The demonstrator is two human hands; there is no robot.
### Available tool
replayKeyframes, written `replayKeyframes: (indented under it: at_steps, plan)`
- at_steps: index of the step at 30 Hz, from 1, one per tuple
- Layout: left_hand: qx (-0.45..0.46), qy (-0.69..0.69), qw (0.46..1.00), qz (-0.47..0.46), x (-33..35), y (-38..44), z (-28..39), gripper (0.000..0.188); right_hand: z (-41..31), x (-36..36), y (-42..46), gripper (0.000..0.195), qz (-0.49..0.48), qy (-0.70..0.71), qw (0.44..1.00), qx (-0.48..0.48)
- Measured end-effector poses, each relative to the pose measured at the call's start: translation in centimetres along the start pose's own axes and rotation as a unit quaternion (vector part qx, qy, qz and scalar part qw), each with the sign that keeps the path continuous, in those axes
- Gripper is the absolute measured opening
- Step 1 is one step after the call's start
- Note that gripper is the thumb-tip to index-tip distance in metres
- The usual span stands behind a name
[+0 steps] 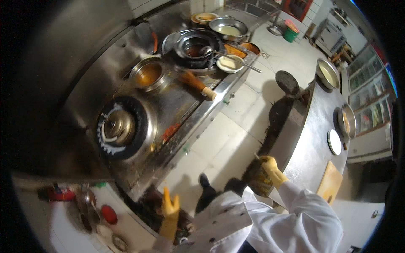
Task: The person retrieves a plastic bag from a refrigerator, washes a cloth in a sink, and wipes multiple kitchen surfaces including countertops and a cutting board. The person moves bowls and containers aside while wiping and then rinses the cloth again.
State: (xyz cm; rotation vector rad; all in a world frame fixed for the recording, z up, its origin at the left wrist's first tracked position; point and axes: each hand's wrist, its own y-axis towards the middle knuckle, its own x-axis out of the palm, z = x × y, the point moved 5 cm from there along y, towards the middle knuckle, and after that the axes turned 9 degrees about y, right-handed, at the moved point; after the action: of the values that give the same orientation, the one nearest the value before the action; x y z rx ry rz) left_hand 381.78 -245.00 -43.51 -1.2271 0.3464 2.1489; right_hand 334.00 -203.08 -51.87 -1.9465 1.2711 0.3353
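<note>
Both hands wear yellow gloves under white coat sleeves. My left hand (171, 204) is raised near the front corner of the stainless-steel stove counter (208, 109), fingers apart and holding nothing. My right hand (270, 169) is closed beside the long edge of the steel worktable (305, 136). From its fingers sticks the tip of a thin greyish thing (256, 155), too small to identify. On the stove, a pot lid (118, 127) sits within a black wok ring. A bamboo wok brush (196, 83) lies beside a metal pot of orange-brown liquid (147, 75).
A ladle (240, 60) reaches over the stove's edge from a bowl of dark liquid (193, 49). The worktable bears a white plate (334, 142), a steel bowl (348, 121) and a cutting board (329, 182). Tiled floor (227, 126) runs between them. Shelves with dishes (107, 218) stand lower left.
</note>
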Motion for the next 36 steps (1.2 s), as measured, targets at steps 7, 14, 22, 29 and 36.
replayKeyframes:
  at_steps: [7,14,22,29,36]
  plan:
    - [0.357,0.015,0.934,0.024,5.5,34.9,28.2,0.077,7.4,-8.3,0.5,0.048,0.187,0.451,0.861,0.142]
    - [0.480,-0.083,0.872,-0.042,17.8,39.8,54.1,0.081,-0.1,-17.2,14.5,0.049,0.177,0.532,0.807,0.186]
    - [0.340,-0.177,0.915,-0.124,25.9,45.7,65.8,0.074,-12.7,-35.1,36.7,0.050,0.124,0.606,0.782,0.075]
    - [0.312,-0.245,0.910,-0.118,36.7,63.3,84.7,0.077,-17.6,-48.9,53.5,0.052,0.116,0.666,0.731,0.092]
    - [0.515,-0.202,0.796,-0.248,52.9,77.6,118.2,0.077,-21.7,-64.4,70.0,0.076,0.038,0.799,0.600,-0.006]
